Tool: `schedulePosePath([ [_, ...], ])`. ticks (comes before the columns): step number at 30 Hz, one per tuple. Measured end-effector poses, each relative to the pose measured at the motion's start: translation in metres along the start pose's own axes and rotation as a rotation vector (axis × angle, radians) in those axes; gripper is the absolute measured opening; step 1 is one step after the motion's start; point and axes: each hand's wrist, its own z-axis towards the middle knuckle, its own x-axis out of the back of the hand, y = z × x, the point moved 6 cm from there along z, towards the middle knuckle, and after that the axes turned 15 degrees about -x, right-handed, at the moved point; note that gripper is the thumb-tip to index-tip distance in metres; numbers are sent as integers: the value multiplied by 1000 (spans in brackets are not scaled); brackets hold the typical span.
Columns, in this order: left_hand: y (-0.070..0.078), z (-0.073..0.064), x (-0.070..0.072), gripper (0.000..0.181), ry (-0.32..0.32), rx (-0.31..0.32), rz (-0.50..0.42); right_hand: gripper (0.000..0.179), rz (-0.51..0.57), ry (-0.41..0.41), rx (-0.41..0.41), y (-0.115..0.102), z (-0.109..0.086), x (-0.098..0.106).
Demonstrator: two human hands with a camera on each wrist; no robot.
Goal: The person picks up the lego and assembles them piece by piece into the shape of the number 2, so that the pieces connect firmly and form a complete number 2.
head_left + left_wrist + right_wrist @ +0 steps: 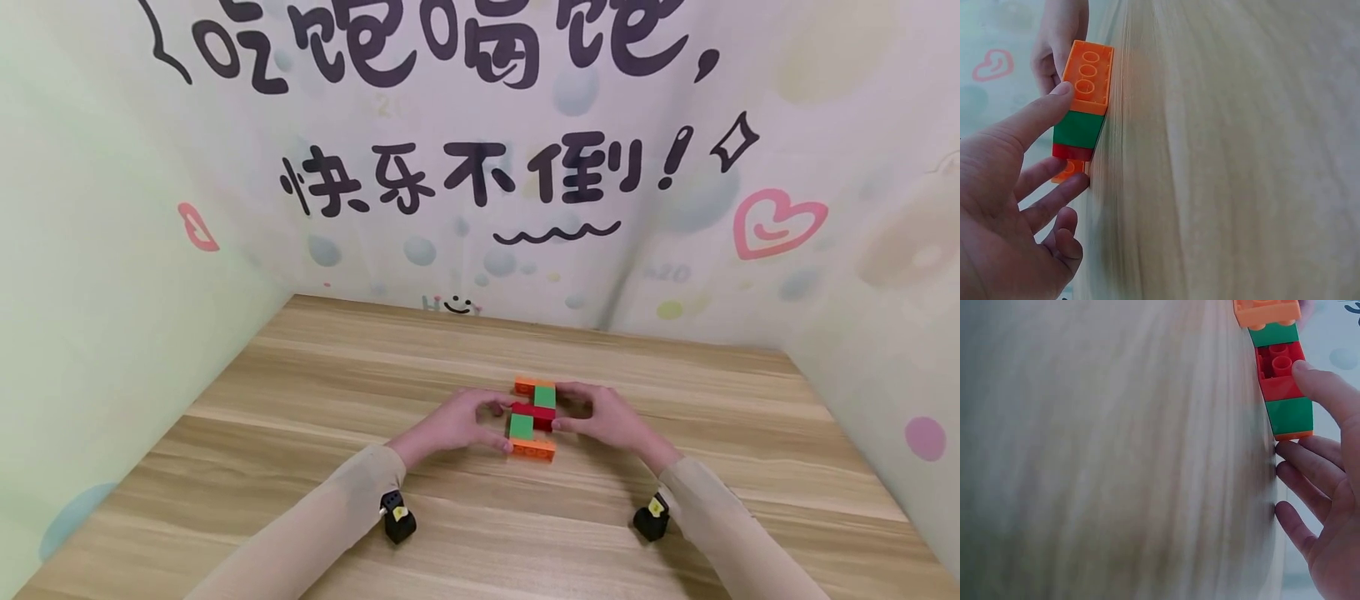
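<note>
Toy building bricks lie on the wooden table, joined in a stepped, S-like shape. It runs from a near orange brick (533, 451) through a green brick (521, 427), a red brick (535, 415) and another green brick (545, 396) to a far orange brick (525, 384). From the left, my left hand (457, 421) pinches the shape, thumb at the near orange brick and fingers by the red one. My right hand (607, 414) grips it from the other side, its thumb on the red brick (1285, 387) and its fingers by the far end. Round tubes show on the orange brick's (1088, 69) side.
The wooden table (322, 358) reaches back to a printed cloth wall (450, 267) with black lettering. Similar cloth hangs on the left and right. A black wrist camera (398, 518) sits at the left sleeve, another black camera (651, 518) at the right.
</note>
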Motion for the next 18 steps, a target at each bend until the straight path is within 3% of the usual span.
schedulePosePath([
  [18,-1,1,3,67,1,39,35,71,1,-20,14,-1,4,2],
])
